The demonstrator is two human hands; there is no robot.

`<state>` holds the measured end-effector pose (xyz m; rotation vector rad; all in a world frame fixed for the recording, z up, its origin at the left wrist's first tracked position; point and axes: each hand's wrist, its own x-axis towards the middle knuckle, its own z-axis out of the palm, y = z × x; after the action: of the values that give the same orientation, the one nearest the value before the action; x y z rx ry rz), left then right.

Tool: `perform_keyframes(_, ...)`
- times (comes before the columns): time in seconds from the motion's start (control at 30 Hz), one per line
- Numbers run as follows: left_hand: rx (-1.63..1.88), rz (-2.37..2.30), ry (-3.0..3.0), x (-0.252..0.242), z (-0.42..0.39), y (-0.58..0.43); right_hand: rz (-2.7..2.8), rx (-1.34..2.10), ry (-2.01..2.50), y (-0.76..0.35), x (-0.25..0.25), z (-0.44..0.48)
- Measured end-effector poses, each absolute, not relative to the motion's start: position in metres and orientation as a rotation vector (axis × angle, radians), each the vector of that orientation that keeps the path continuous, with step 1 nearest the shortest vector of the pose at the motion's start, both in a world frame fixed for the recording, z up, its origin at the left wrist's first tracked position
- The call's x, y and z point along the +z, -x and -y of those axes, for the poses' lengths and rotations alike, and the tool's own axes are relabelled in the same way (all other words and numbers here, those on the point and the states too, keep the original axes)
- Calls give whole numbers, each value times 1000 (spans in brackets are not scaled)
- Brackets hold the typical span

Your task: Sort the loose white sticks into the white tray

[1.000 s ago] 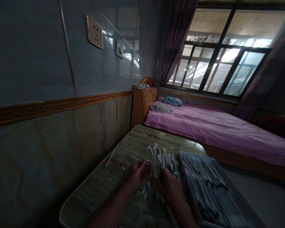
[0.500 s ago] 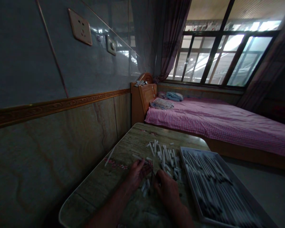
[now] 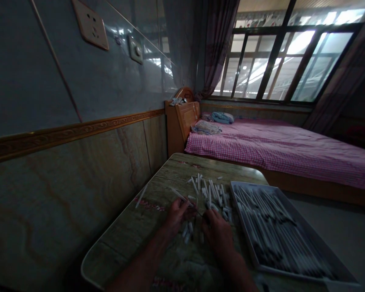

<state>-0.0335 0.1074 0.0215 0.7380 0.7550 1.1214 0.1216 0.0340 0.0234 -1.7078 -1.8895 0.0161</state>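
Observation:
My left hand (image 3: pixel 174 215) is closed on a thin white stick (image 3: pixel 177 193), which points away to the upper left. Close on its right, my right hand (image 3: pixel 218 233) is closed around a slim dark tool (image 3: pixel 200 214) that reaches toward the left fingertips; its kind is too blurred to tell. Short white tube pieces (image 3: pixel 213 190) lie scattered just beyond the hands. Several more white pieces (image 3: pixel 187 232) rest on the table between my wrists. A longer white strip (image 3: pixel 141 196) lies alone near the table's left edge.
On the right of the table (image 3: pixel 124 243) sits a shallow white tray (image 3: pixel 242 230) holding many long, thin sticks with dark parts. A bed (image 3: pixel 261 146) with a pink checked cover stands beyond. The tiled wall (image 3: pixel 79 194) runs along the left.
The view has tilted slightly down. My right hand has shifted a little right, and the dark tool now lies at a flatter slant toward the left fingers. The left hand keeps its stick.

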Motion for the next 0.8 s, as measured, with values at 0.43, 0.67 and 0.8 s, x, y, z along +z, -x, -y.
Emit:
perform_keyframes(0.43, 1076, -694, -695, 19, -110, 33, 1510, 460, 1410, -112, 30, -32)
perform_keyframes(0.67, 1176, -611, -263, 28, -122, 53, 1997, 300, 1656, -103, 40, -19)
perform_keyframes(0.8, 1155, -588, -240, 26, -122, 54, 2189, 232, 1700, -96, 40, -17)
